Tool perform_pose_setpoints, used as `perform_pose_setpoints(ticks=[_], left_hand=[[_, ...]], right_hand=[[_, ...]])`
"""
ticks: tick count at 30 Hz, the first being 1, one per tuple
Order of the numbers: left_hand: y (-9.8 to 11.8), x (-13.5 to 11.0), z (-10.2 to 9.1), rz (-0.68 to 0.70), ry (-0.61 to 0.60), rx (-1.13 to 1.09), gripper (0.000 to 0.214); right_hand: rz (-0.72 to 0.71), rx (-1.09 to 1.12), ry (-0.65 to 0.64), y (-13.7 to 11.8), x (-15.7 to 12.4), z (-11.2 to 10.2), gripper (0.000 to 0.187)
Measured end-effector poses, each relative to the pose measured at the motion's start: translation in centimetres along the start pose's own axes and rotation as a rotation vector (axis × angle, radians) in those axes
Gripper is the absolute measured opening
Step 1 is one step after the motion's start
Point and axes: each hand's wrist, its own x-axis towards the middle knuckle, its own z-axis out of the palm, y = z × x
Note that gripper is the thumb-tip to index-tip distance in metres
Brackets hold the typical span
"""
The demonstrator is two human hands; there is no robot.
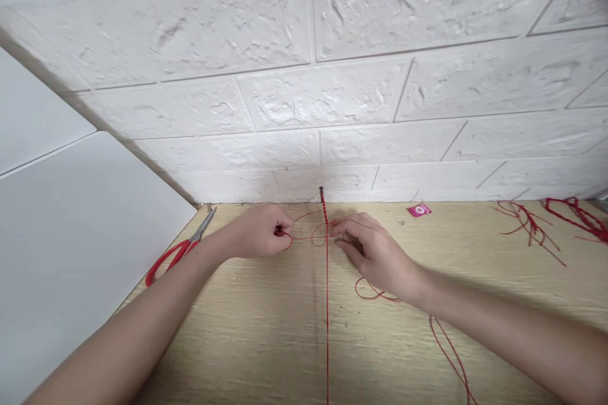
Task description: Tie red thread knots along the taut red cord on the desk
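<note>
Centrally: left hand (259, 231) pinching red cord (327, 304) loop, right hand (375, 253) fingers loosely together on cord; scissors (178, 250) at left.

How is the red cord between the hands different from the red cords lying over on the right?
The cord between the hands runs taut and straight from a pin at the wall; the loose cords lie slack and tangled. The left hand and right hand pinch loops around the first; the others lie untouched. All are red.

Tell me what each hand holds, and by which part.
Left hand pinches the red cord at a loose strand left of the knot. Right hand pinches the strand on the right.
</note>
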Motion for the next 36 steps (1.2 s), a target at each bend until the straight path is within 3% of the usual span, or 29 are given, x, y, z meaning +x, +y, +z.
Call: perform_pose_setpoints(ticks=[5,9,12,17,20,23,25,29,31,36], left_hand=[[0.1,-0.1,-0.2,-0.009,-0.067,-0.007,0.02],[0.1,-0.5,-0.5,-0.056,-0.095,-0.029,0.021],[-0.1,-0.7,-0.7,-0.06,-0.113,-0.012,0.022],[-0.6,-0.9,-1.1,-0.103,-0.151,0.005,0.026],[-0.6,-1.3,-1.9,-0.174,-0.21,0.077,0.029],[-0.7,-2.0,-3.2,-0.245,-0.26,0.181,0.017],[-0.7,-2.6,-3.9,-0.273,-0.214,0.204,0.009],[-0.3,-3.2,-4.6,-0.199,0.059,0.234,0.032],[0.4,-3.1,-4.4,-0.204,0.162,0.317,0.024],[2.3,-2.5,-4.1,-0.429,0.246,0.675,0.041]], right_hand=[[-0.031,0.063,0.033,-0.4,-0.1,-0.3,0.044],[-0.028,0.065,0.018,-0.4,-0.3,-0.2,0.047],[0.043,-0.027,0.064,0.1,-0.4,0.1,0.039],[0.165,-0.24,0.066,0.7,-0.4,0.4,0.003],[0.156,-0.239,0.014,0.8,-0.3,0.4,0.009],[0.126,-0.179,0.002,0.8,-0.1,0.3,0.012],[0.112,-0.124,0.007,0.7,0.1,0.2,0.013],[0.164,0.034,-0.01,0.2,0.1,-0.1,0.014],[0.187,0.111,-0.054,-0.1,-0.1,-0.3,0.012],[0.116,0.181,-0.131,-0.6,-0.4,-0.5,0.011]])
